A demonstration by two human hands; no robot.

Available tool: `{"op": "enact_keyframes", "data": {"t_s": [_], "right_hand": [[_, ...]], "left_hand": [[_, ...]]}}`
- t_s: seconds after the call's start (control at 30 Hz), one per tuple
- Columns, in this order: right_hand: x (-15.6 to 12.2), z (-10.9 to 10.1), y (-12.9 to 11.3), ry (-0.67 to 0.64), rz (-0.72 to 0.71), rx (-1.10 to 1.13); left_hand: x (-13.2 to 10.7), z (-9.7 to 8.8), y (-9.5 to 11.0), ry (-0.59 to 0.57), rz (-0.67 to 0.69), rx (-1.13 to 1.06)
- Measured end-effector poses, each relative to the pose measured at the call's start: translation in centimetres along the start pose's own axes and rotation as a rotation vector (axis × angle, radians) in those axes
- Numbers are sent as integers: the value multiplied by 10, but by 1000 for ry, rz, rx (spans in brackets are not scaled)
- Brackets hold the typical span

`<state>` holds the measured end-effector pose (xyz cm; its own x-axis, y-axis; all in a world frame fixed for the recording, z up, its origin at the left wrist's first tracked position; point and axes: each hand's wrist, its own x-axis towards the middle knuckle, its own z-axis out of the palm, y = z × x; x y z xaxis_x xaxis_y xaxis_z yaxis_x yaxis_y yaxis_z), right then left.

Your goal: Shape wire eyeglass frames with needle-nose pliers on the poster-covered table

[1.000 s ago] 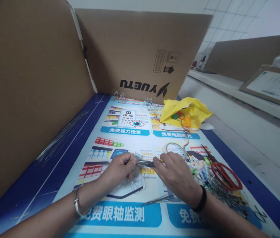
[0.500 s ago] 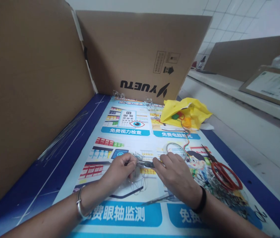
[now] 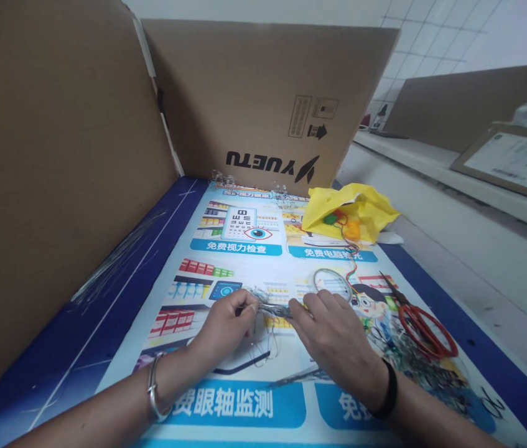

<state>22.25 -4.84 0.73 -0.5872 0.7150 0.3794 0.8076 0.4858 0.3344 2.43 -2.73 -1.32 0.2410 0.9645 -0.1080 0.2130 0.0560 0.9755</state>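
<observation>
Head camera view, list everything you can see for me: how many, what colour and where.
wire bundle: one, silvery, pinched between both hands
printed mat: one, blue and white, under the hands
cardboard panels: two, brown, standing left of and behind the mat
yellow bag: one, far right part of the mat
scissors: one pair, red handles, right side of the mat
labelled package: one, brown, far right
left hand: silver bracelet, gripping the bundle
right hand: black wristband, gripping the bundle
</observation>
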Motion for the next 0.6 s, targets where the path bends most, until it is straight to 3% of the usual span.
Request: {"op": "enact_keyframes", "data": {"t_s": [0.3,0.6], "right_hand": [[2,-3,0,8,-9,18],[3,10,9,14,12,109]], "left_hand": [[1,-1,-1,-26,-38,-29],[4,-3,0,-70,-35,-120]]}}
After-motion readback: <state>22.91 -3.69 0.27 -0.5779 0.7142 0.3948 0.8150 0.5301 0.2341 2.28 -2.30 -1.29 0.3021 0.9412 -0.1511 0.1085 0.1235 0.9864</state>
